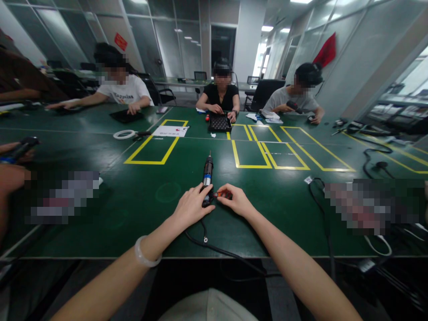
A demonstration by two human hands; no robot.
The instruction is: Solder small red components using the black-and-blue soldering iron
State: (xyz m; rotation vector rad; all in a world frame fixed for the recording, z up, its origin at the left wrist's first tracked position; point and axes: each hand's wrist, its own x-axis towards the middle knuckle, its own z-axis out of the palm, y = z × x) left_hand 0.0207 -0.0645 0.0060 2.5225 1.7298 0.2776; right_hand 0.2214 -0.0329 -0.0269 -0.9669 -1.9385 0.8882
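A black electric screwdriver (207, 168) with a silver and blue band lies on the green table, its bit pointing away from me. My left hand (191, 204) grips its near end, with the thumb and fingers on either side. In my right hand (239, 201) is a small screwdriver (224, 195) with a red and black handle. Its tip meets the side of the electric screwdriver's body; the exact contact spot is too small to make out. From the near end runs a black cable (227, 255), and beside it a short wire ends in a ring terminal (205, 240).
Yellow tape outlines (252, 166) mark the green table (140, 240). Across it a person handles a black tray (220, 123). A white paper (170, 131) and a white tape roll (124, 134) lie left of centre. Black cables (321, 200) trail on the right. Other people sit around.
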